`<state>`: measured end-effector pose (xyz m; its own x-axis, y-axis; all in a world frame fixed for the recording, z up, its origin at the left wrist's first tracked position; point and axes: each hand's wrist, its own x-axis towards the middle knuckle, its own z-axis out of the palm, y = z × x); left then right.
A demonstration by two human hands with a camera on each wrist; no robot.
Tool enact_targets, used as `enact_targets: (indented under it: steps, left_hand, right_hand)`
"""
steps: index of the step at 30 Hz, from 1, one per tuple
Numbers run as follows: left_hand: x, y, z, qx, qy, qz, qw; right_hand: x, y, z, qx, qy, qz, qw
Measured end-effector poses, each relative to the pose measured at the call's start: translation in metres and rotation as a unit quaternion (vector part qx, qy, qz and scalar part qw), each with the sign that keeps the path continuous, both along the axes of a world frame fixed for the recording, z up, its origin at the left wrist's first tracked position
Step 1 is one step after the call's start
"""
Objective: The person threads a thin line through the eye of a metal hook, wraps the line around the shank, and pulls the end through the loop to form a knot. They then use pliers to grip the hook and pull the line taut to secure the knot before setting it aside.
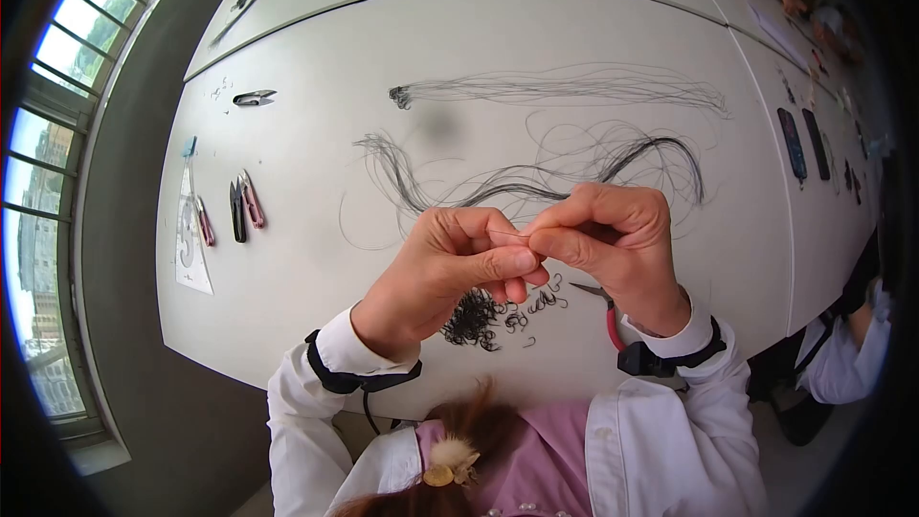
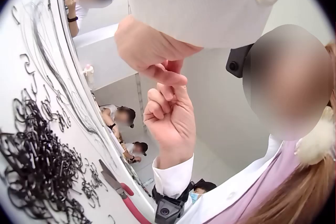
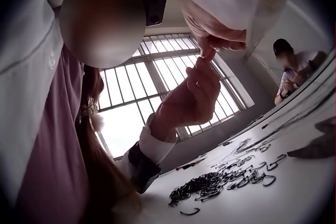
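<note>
Both hands meet above the near part of the white table (image 1: 306, 297). Between the fingertips runs a short, very fine line (image 1: 509, 234). My left hand (image 1: 464, 254) pinches it between thumb and fingers. My right hand (image 1: 613, 239) pinches it with thumb and forefinger, right against the left fingertips. Whether a hook sits between the fingers I cannot tell. Under the hands lies a pile of black fish hooks (image 1: 471, 319), with loose ones around it. Behind them stretches a wavy bundle of dark fishing line (image 1: 517, 177), partly hidden by the hands.
Red-handled pliers (image 1: 614, 321) lie beside the right wrist. Farther back is a straight bundle of lines (image 1: 555, 89) with hooks clustered at its left end. Several thread snips (image 1: 252, 201) and a clear set square (image 1: 189, 239) lie at left, phones (image 1: 792, 146) at right.
</note>
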<state>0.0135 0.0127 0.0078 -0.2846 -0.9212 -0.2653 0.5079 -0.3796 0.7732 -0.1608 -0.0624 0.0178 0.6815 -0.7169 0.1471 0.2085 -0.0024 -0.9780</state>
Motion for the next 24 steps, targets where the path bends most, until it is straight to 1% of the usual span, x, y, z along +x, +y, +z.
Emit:
enact_targets:
  steps: [1, 2, 3, 4, 5, 6, 7, 8, 9, 10, 11, 13, 14, 16, 17, 22, 24]
  left_hand:
    - [-0.002, 0.0, 0.002, 0.001, -0.007, 0.037, 0.999]
    - [-0.004, 0.0, 0.002, 0.002, -0.013, 0.074, 0.997]
    - [-0.006, 0.0, 0.0, 0.005, -0.013, 0.074, 0.997]
    - [-0.008, 0.0, -0.002, -0.015, -0.039, 0.125, 0.991]
    - [-0.01, -0.001, -0.002, -0.038, -0.067, 0.175, 0.982]
    - [-0.013, -0.001, -0.001, -0.041, -0.083, 0.193, 0.977]
    - [-0.015, -0.002, 0.0, -0.043, -0.085, 0.189, 0.977]
    - [-0.018, -0.001, 0.001, -0.05, -0.08, 0.203, 0.975]
    - [-0.02, -0.001, 0.001, -0.055, -0.075, 0.216, 0.972]
    - [-0.02, 0.0, 0.001, -0.057, -0.076, 0.212, 0.973]
    - [-0.02, 0.001, 0.0, -0.051, -0.064, 0.209, 0.974]
    - [-0.02, 0.001, -0.001, -0.041, -0.053, 0.207, 0.976]
    - [-0.02, 0.001, -0.001, -0.035, -0.041, 0.205, 0.977]
    - [-0.02, 0.001, -0.002, -0.027, -0.029, 0.204, 0.978]
    - [-0.02, 0.001, -0.002, -0.033, -0.026, 0.202, 0.978]
    - [-0.018, -0.002, -0.002, -0.042, -0.016, 0.198, 0.979]
    - [-0.018, -0.003, 0.0, -0.061, -0.043, 0.194, 0.978]
  right_hand:
    - [0.001, 0.0, -0.002, -0.071, 0.022, -0.038, 0.997]
    - [0.001, -0.001, 0.0, -0.07, 0.022, -0.039, 0.997]
    - [0.0, 0.0, 0.004, -0.163, 0.056, -0.094, 0.981]
    - [0.0, 0.001, 0.006, -0.253, 0.09, -0.148, 0.952]
    - [0.0, 0.003, 0.006, -0.252, 0.09, -0.149, 0.952]
    - [0.0, 0.004, 0.006, -0.278, 0.093, -0.166, 0.942]
    - [0.0, 0.006, 0.006, -0.304, 0.096, -0.183, 0.93]
    - [0.001, 0.008, 0.004, -0.305, 0.095, -0.188, 0.929]
    - [0.003, 0.01, 0.0, -0.337, 0.093, -0.209, 0.913]
    - [0.003, 0.011, -0.002, -0.369, 0.091, -0.23, 0.896]
    - [0.003, 0.01, -0.002, -0.368, 0.091, -0.233, 0.895]
    - [0.002, 0.008, -0.002, -0.457, 0.09, -0.235, 0.853]
    - [0.002, 0.008, -0.003, -0.455, 0.091, -0.234, 0.855]
    - [0.002, 0.008, -0.004, -0.51, 0.101, -0.243, 0.819]
    - [0.002, 0.009, -0.003, -0.508, 0.103, -0.243, 0.82]
    - [0.001, 0.009, -0.002, -0.552, 0.137, -0.227, 0.79]
    - [0.003, 0.008, -0.004, -0.546, 0.134, -0.224, 0.796]
